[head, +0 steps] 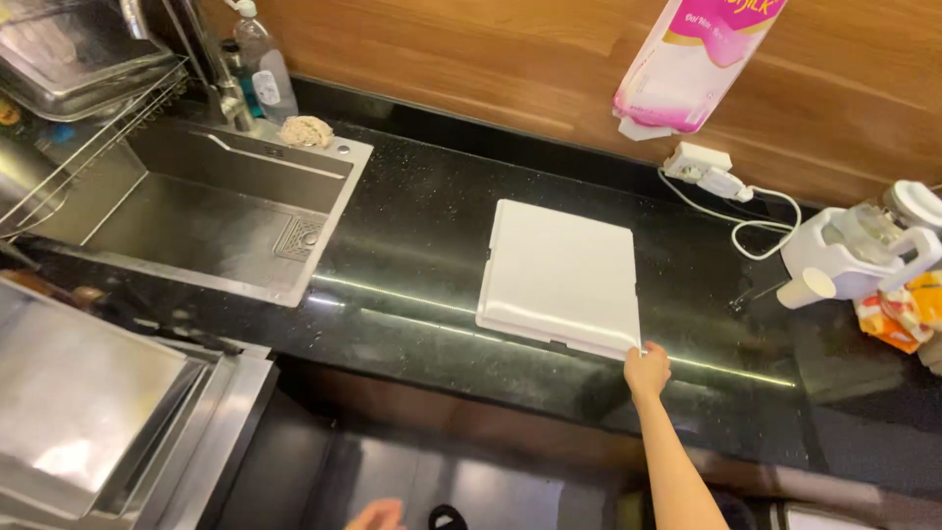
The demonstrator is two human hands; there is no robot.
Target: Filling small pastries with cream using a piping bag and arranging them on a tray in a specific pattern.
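Nearest to you, at about 6 o'clock along the bottom edge, your left hand (375, 513) only just shows; you cannot tell how its fingers are set, and it touches nothing visible. At 8 o'clock a stack of steel trays (108, 422) sits beside you, well apart from both hands.

Your right hand (647, 372) reaches out at about 5 o'clock, fingers drawn together and pinched on the near right corner of the white foam tray (559, 275). That tray lies flat, upside down by the look of its rim, on the black countertop (422, 236) near the middle of the view.

Farther out, at 10 o'clock, the steel sink (211, 211) is sunk into the counter, with a beige sponge (306, 131) on its back ledge and a clear bottle (263, 61) just behind that. At 3 o'clock a white blender (863, 250) stands by the counter's right end, an orange packet (898, 319) just beside it. At 1 o'clock a white power strip (702, 165) lies against the wooden wall, and above it hangs a pink and white tissue pack (692, 59).
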